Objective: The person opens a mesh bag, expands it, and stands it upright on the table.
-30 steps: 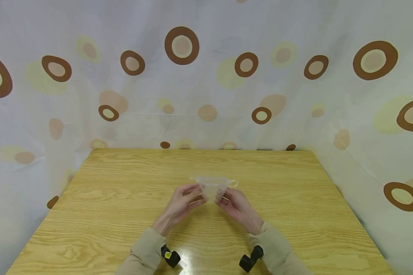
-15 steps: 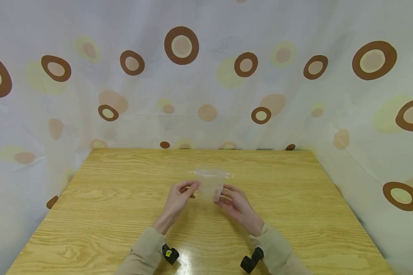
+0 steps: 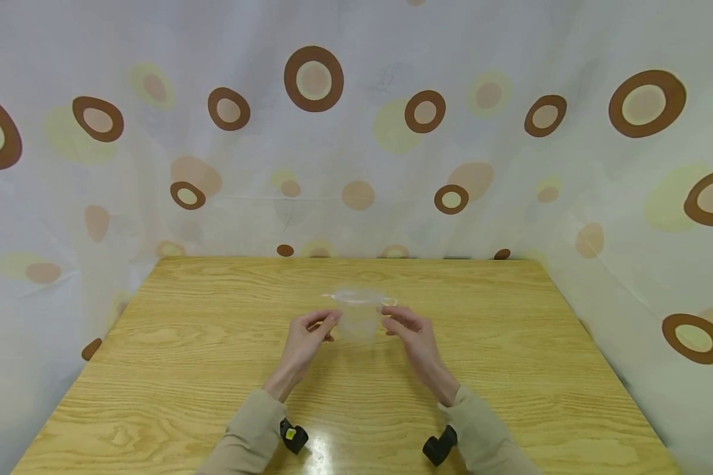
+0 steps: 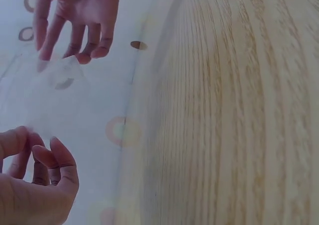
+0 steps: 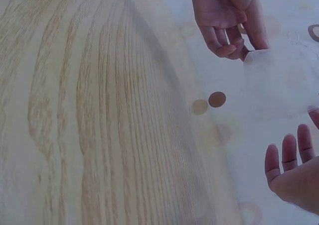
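Observation:
A small see-through white drawstring pouch [image 3: 358,320] hangs upright above the table, its mouth upward and a thin white cord loop at each upper side. My left hand [image 3: 305,340] pinches its left edge between thumb and fingers, also plain in the right wrist view, where the left hand [image 5: 229,21] holds a corner of the pouch [image 5: 279,80]. At the pouch's upper right side is my right hand [image 3: 414,340], thumb and forefinger slightly apart near the edge. In the left wrist view the right hand's [image 4: 82,18] long fingers reach down to the pouch [image 4: 45,95], one fingertip overlapping it.
The wood-grain table [image 3: 481,369] spreads under both hands. A white curtain with brown rings [image 3: 356,145] encloses the back and sides. A black wrist camera [image 3: 294,437] sits on the left sleeve and another black camera [image 3: 440,446] on the right.
The right hand has let go of the pouch's lower right part and moved up towards its top right. The left hand keeps its pinch; the pouch has risen and drifted slightly left.

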The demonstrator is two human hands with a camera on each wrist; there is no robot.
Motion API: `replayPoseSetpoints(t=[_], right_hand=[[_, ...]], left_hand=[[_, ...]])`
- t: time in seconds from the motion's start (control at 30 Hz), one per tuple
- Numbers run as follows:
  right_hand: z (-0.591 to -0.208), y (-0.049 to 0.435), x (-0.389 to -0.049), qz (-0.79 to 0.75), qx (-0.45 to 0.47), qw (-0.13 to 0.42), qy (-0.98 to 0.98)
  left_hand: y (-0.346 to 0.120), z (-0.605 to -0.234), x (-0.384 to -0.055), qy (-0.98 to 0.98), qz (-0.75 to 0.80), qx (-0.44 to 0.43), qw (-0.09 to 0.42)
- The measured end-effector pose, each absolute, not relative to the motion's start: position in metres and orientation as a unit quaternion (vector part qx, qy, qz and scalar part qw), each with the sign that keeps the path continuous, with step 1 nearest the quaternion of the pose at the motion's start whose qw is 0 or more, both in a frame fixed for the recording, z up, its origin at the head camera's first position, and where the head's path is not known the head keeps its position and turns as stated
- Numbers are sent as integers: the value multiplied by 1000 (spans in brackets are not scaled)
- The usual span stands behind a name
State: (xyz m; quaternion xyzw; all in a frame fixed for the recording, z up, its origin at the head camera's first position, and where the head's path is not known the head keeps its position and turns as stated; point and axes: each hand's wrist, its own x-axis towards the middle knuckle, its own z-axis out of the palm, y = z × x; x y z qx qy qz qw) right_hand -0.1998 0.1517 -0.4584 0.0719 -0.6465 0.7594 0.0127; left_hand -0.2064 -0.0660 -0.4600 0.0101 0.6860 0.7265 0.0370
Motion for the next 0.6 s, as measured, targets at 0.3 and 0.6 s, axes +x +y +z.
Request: replayPoseSetpoints(t=[0.3,0.6], right_hand=[[-461,155,-207,729,101,58,-675],[-468,158,-212,731,94,54,-673]], left_hand=[[-71,-462,-207,724,687,57,42],[-81,-461,-210,736,663,114,75]])
